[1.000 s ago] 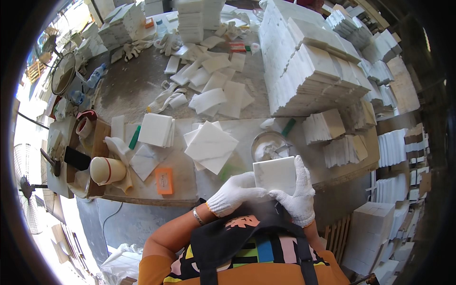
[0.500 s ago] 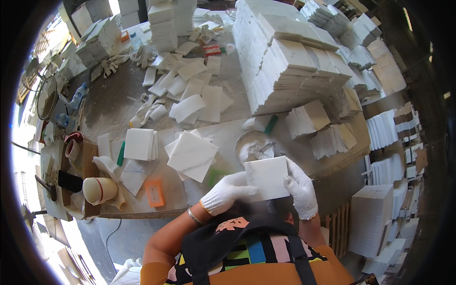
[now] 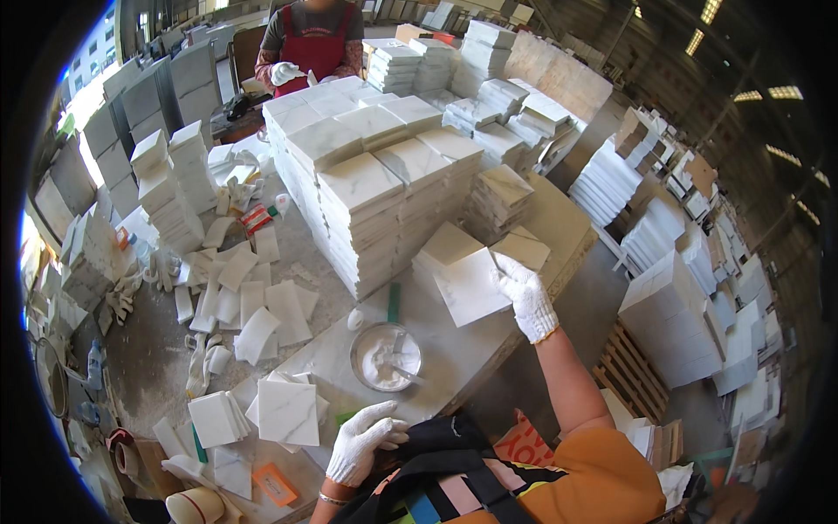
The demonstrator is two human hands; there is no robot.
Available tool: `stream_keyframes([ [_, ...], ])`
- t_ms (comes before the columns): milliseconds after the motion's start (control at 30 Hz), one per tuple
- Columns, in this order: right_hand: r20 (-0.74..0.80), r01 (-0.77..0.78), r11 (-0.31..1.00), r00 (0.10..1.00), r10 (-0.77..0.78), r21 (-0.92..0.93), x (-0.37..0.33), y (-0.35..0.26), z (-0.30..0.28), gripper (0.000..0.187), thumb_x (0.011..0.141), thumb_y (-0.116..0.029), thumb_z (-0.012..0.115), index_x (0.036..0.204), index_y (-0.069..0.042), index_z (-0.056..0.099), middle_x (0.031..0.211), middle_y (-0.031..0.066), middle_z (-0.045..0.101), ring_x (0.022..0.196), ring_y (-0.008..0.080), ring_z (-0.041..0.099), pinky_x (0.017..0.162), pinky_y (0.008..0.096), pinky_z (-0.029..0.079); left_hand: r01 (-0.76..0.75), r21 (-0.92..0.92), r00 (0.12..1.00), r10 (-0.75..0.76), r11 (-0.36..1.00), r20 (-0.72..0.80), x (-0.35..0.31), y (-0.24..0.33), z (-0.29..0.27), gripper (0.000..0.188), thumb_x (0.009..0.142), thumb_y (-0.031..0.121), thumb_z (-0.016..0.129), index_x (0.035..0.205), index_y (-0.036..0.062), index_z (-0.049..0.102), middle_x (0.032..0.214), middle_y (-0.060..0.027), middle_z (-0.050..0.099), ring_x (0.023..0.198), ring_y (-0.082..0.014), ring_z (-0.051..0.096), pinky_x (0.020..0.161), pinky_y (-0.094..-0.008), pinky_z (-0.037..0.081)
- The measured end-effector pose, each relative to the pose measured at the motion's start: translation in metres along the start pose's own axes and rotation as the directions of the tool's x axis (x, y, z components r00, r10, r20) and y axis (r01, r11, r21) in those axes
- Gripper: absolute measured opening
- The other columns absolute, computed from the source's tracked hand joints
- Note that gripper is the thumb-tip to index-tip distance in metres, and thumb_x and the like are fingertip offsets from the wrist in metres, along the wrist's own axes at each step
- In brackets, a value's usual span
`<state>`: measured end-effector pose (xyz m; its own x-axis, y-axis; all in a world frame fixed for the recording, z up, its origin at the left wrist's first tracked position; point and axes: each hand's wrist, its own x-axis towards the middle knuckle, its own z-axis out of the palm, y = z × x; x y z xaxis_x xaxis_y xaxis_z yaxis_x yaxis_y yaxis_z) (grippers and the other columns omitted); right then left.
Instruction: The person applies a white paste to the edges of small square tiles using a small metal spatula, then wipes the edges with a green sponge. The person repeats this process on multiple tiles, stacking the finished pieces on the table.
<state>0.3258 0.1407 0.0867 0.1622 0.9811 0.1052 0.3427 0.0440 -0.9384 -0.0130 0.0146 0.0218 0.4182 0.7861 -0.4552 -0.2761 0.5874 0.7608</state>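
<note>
My right hand point(image 3: 526, 301), in a white knit glove, grips a square white marble tile point(image 3: 471, 288) by its right edge. The tile is held over the short tile stacks near the table's right edge, partly covering one short stack point(image 3: 447, 245). I cannot tell whether it touches them. My left hand point(image 3: 367, 444), also gloved, hovers by the table's front edge with bent fingers apart and nothing in them. Between the hands stands a metal bowl point(image 3: 353, 371) of white paste, a spatula point(image 3: 407, 375) resting in it. Left of it lies a fanned pile of square tiles point(image 3: 289, 414).
A large block of stacked tiles point(image 3: 358, 210) fills the table's middle. Broken tile pieces point(image 3: 253, 306) and gloves lie left of it. A green block point(image 3: 394, 302) is beside the bowl, an orange box point(image 3: 275, 485) at front left. Across the table stands a person in a red apron point(image 3: 316, 44).
The view has swung rightward and up. My right hand has carried the tile from in front of me to the short stacks on the right. My left hand has let go of it.
</note>
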Motion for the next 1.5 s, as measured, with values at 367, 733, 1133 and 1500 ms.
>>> stream_keyframes([
  [367, -0.017, -0.059, 0.989, 0.998, 0.062, 0.135, 0.055, 0.03, -0.027, 0.041, 0.098, -0.02, 0.059, 0.131, 0.003, 0.06, 0.123, 0.0085, 0.067, 0.111, 0.0145, 0.06, 0.098, 0.0297, 0.046, -0.002, -0.027, 0.997, 0.0, 1.0, -0.075, -0.005, -0.003, -0.006, 0.044, 0.095, 0.016, 0.059, 0.132, -0.0081, 0.053, 0.105, -0.0172, 0.07, 0.09, -0.0214, 0.069, 0.079, -0.0286, 0.054],
  [733, -0.118, 0.038, 0.999, 0.992, -0.036, 0.011, 0.094, 0.06, -0.115, 0.035, 0.098, -0.02, 0.059, 0.124, 0.001, 0.066, 0.113, 0.0067, 0.07, 0.1, 0.013, 0.062, 0.093, 0.0289, 0.047, -0.003, -0.114, 0.994, -0.01, 0.993, -0.111, -0.006, -0.01, -0.01, 0.045, 0.094, 0.015, 0.061, 0.133, -0.0053, 0.05, 0.105, -0.022, 0.069, 0.087, -0.0263, 0.07, 0.075, -0.0316, 0.056],
  [1133, -0.01, -0.235, 0.952, 0.97, 0.241, 0.196, 0.084, 0.058, -0.127, 0.043, 0.093, -0.017, 0.063, 0.13, 0.004, 0.061, 0.123, 0.0104, 0.067, 0.112, 0.0176, 0.062, 0.099, 0.0315, 0.046, -0.042, -0.073, 0.989, 0.031, 0.996, -0.142, -0.008, -0.017, -0.016, 0.043, 0.093, 0.015, 0.061, 0.13, -0.0062, 0.053, 0.106, -0.024, 0.068, 0.088, -0.0291, 0.07, 0.075, -0.0327, 0.056],
  [1500, 0.168, -0.136, 0.972, 0.98, 0.104, 0.193, 0.109, 0.035, -0.043, 0.045, 0.088, -0.012, 0.068, 0.13, 0.004, 0.061, 0.122, 0.0101, 0.068, 0.109, 0.017, 0.063, 0.098, 0.0309, 0.047, -0.024, 0.092, 0.991, 0.036, 0.995, -0.128, -0.017, 0.0, -0.005, 0.044, 0.094, 0.02, 0.06, 0.13, -0.0058, 0.055, 0.109, -0.0186, 0.069, 0.093, -0.0235, 0.069, 0.082, -0.0305, 0.054],
])
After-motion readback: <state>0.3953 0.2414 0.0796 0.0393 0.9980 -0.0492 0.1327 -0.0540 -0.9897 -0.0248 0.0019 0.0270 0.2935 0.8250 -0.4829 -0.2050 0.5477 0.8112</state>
